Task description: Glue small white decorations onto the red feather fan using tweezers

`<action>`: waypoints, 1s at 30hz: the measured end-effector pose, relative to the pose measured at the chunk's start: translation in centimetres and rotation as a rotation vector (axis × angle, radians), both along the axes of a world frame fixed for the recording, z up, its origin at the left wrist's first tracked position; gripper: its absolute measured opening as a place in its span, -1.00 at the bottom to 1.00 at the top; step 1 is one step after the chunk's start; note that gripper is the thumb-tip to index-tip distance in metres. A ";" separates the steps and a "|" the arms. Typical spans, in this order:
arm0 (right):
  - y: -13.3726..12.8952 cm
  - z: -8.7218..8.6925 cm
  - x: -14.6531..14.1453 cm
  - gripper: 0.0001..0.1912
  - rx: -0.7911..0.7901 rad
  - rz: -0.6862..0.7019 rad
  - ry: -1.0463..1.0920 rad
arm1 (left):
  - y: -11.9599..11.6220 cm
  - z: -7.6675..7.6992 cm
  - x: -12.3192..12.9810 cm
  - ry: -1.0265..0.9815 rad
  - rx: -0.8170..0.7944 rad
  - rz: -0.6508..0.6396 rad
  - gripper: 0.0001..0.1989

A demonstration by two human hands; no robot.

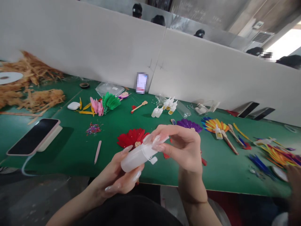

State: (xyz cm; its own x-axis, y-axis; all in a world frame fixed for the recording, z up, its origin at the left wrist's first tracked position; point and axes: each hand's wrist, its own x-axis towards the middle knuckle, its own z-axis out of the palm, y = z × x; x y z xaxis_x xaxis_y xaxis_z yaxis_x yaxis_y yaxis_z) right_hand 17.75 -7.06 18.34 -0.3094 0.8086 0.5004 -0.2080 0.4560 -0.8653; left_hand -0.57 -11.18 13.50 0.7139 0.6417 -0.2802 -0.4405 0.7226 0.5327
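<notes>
A translucent white plastic bottle (133, 159) is held tilted above the table's front edge. My left hand (123, 179) wraps round its body from below, with the fingers curled under it. At its upper end, the fingers of my right hand (180, 142) pinch the white top, which they partly cover. A small white cap-like piece (154, 160) sticks out at the bottle's neck. Just behind the bottle lies a red feather fan (131, 137) with a gold ornament at its base. Behind my right hand is a purple feather fan (189, 125), partly hidden.
Small white glue bottles (157, 111) stand mid-table on the green tabletop (77, 141). Left are a phone (35, 136), green feathers (111, 102) and brown fibres (44, 99). Right lie a multicoloured feather fan (211, 124) and loose feathers; another person's blurred arm (294, 188) reaches in.
</notes>
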 end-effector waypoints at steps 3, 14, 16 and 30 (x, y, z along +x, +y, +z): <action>0.2 0.0 -0.2 -0.75 -0.013 0.035 0.047 | -0.1 -0.2 -0.1 -0.106 -0.006 0.032 -0.48; 0.4 0.1 -0.7 -0.64 -0.012 0.014 0.071 | 0.5 -0.7 0.1 -0.421 -0.138 -0.119 -0.56; 0.4 0.3 -0.6 -0.63 0.005 -0.013 0.028 | 0.5 -0.7 0.2 -0.437 -0.131 -0.128 -0.57; 0.5 0.0 -0.1 -0.84 0.020 -0.186 -0.147 | 0.2 -0.6 0.1 -0.505 -0.092 -0.073 -0.58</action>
